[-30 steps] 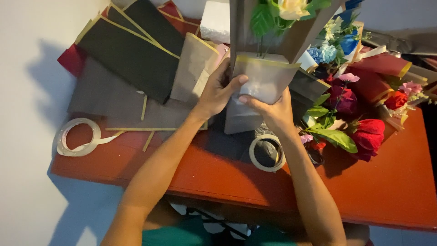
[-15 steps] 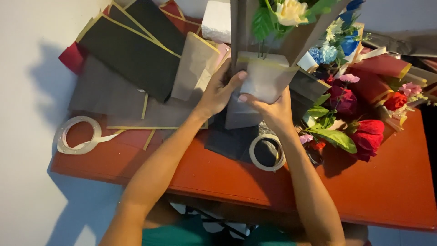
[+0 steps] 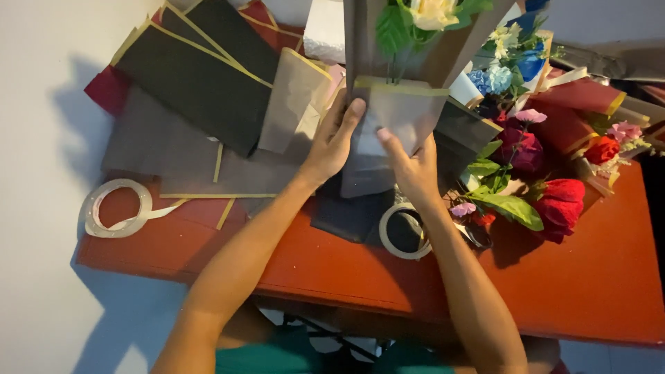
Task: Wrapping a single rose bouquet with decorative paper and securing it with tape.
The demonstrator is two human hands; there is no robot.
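Both hands were up on a grey paper wrap [image 3: 395, 121] w/ a gold edge, held upright above the back of the red table [image 3: 589, 291]. The left hand [image 3: 334, 138] lay flat on the wrap's left side, fingers close together & pressed on the paper, thumb up near the gold edge. The right hand [image 3: 410, 161] gripped the wrap's lower right part, fingers bent onto the paper; can't tell how the thumb sat. A pale yellow flower [image 3: 435, 10] w/ green leaves stuck out the top of the wrap.

Just below the right wrist, a white tape roll [image 3: 404, 232] lay on the table. A loose loop of ribbon [image 3: 114, 208] lay far left. Black & grey paper sheets [image 3: 194, 90] were piled at the back left. Red roses [image 3: 564, 201] & a blue flower bunch [image 3: 509, 69] lay on the right, near the wrap.
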